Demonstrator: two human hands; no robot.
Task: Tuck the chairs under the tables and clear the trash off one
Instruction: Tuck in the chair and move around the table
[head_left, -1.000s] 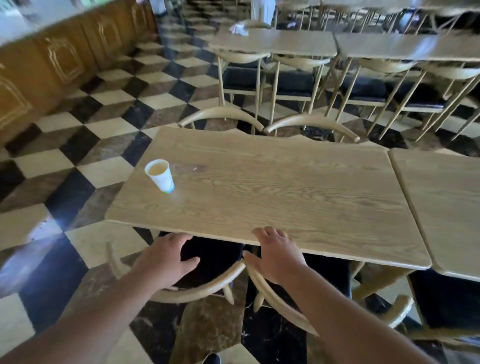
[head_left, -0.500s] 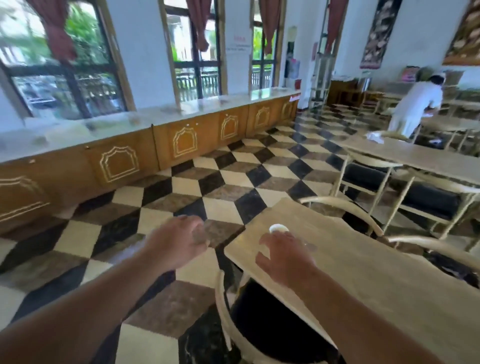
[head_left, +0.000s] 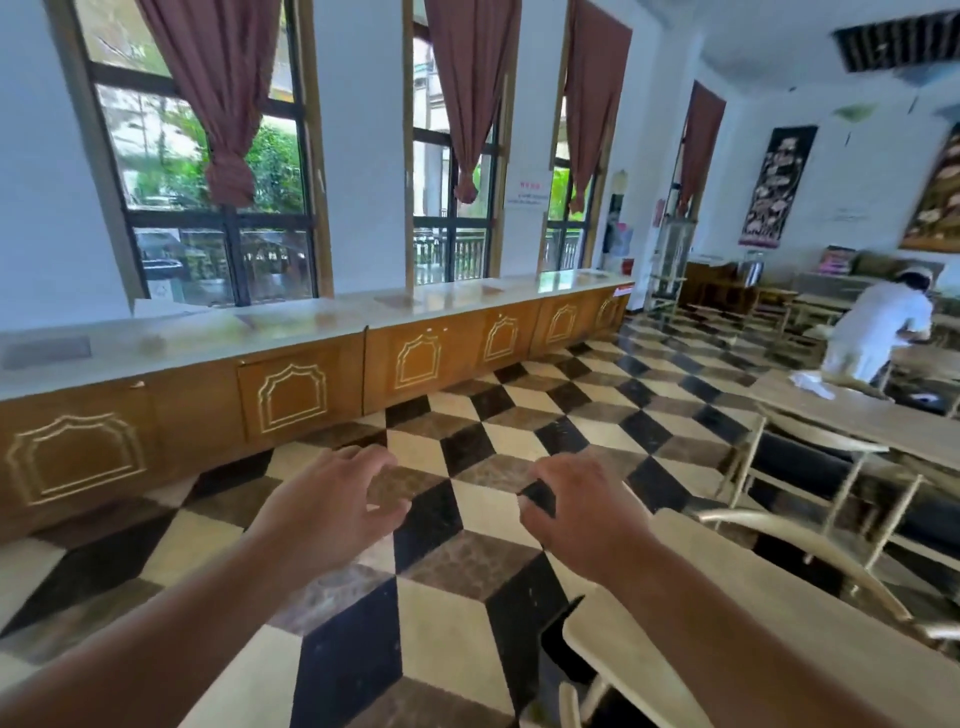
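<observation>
Both hands are empty. The left hand (head_left: 332, 512) hangs in the air over the checkered floor (head_left: 467, 519), palm down, its grip apart with the fingers loosely curled and the thumb out to the side, holding nothing. The right hand (head_left: 576, 519) is level with it and a little way to the right, its grip likewise apart, fingers bent downward, closed on nothing; its forearm passes over the near corner of the wooden surface (head_left: 727, 649) at the lower right. The cup seen as trash is not visible; the right hand and arm may cover where it stands, and that cannot be told.

Just past that surface the curved pale back of a chair (head_left: 810, 540) rises at its far edge, its dark seat partly underneath. Farther right a second surface (head_left: 872, 415) carries a crumpled white piece (head_left: 810, 384) near its far end, with chairs (head_left: 810, 467) pushed in along its near side.

Along the left wall runs a long wooden counter (head_left: 415, 358) with a pale top, under tall windows with tied red curtains (head_left: 467, 104). At the far right a person in white (head_left: 878, 332) bends over another table.
</observation>
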